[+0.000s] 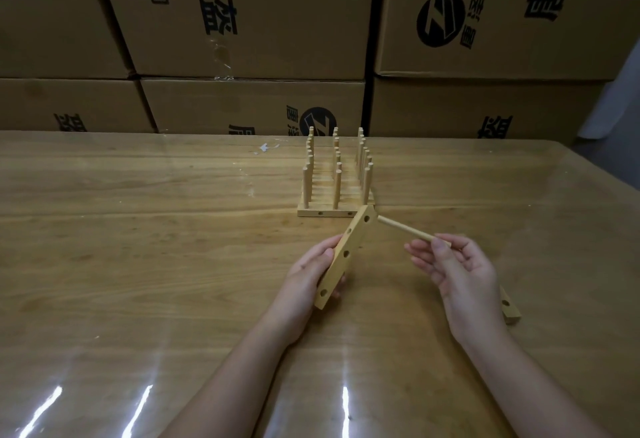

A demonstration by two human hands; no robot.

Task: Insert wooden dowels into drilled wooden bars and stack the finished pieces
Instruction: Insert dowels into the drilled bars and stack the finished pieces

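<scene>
Two hands: left [311, 273] grips drilled flat bar [346, 257], right [457, 271] pinches round dowel [405, 229].

Dim, warm-toned view with soft detail. White glare streaks cross the glossy table [138, 264] from 6 to 8 o'clock; wide-angle distortion bends its far edge near 3 o'clock.

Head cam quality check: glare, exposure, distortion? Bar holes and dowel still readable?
Head view: dim, darker at the corners; white glare streaks on the glossy table near the bottom edge; wide-angle bending of the cardboard boxes; drilled bar in the left hand and dowel in the right hand sharp, holes readable; finished pieces behind slightly soft.
</scene>
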